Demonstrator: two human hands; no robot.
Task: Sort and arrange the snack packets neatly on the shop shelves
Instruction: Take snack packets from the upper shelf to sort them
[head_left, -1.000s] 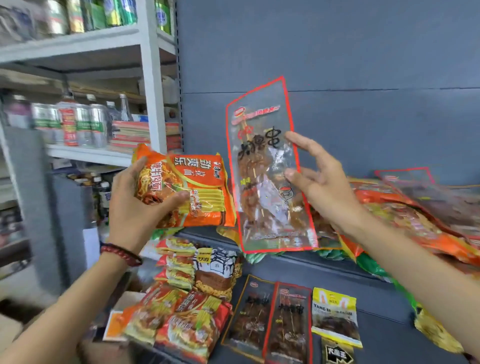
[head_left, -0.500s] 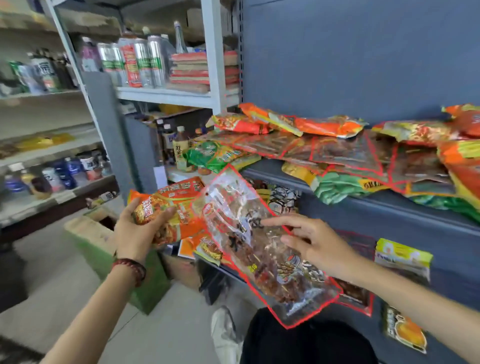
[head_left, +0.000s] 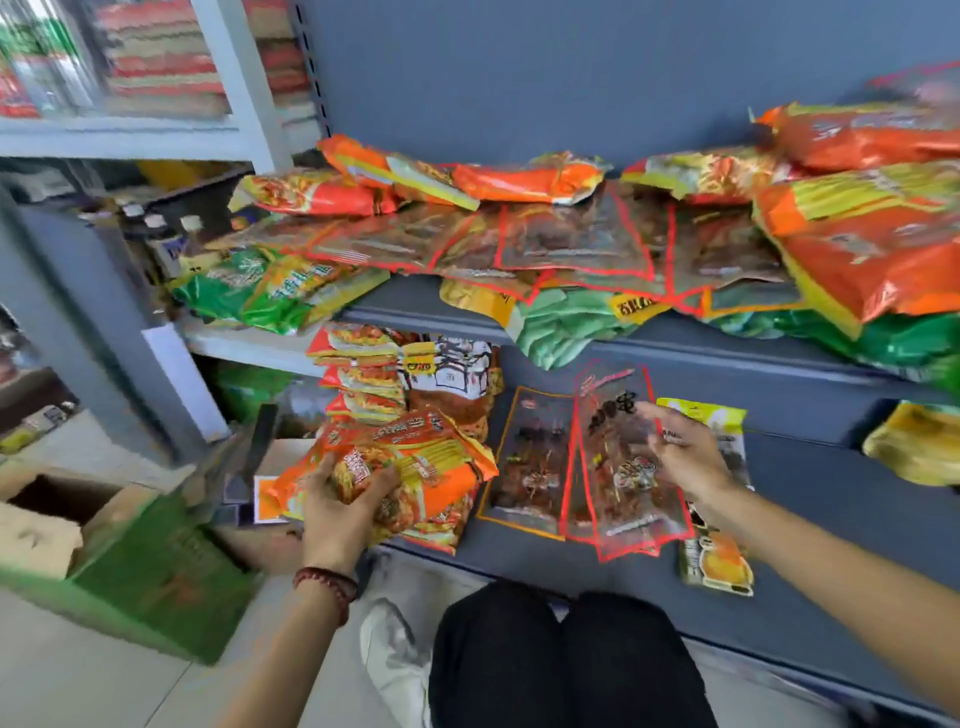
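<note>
Left hand: my left hand (head_left: 337, 499) curls round the near end of an orange noodle packet (head_left: 410, 457), thumb on top and fingers underneath, in a firm grip.
Noodle packet's place: it runs from that hand toward 2 o'clock and is held slightly tilted over the left end of the lower shelf (head_left: 831, 519).
Right hand: my right hand (head_left: 680, 457) holds a clear red-edged packet (head_left: 623, 467) by its right edge. The fingers are loosely bent over its front. The thumb is hidden and the hand is blurred, so I cannot tell how tight the hold is.
Clear packet's place: it sits at 9 o'clock of my right hand, upright in the view, with its top toward 12 and its bottom past the shelf's front edge.
Between the hands: an orange-edged packet (head_left: 530, 462) lies flat on the lower shelf just beside the clear one, at its 9 o'clock.
Under my right wrist: a yellow packet (head_left: 722, 561) lies on the shelf, showing at 5 o'clock of the hand.
Behind my left hand: a stack of noodle packets (head_left: 363, 374) stands at 12 o'clock.
Upper shelf: the upper shelf (head_left: 727, 353) carries a loose heap of orange, green and clear packets.
Floor: a green box (head_left: 156, 571) sits at 8 o'clock of my left hand.
Wrist: a bead bracelet (head_left: 327, 582) circles my left wrist.
</note>
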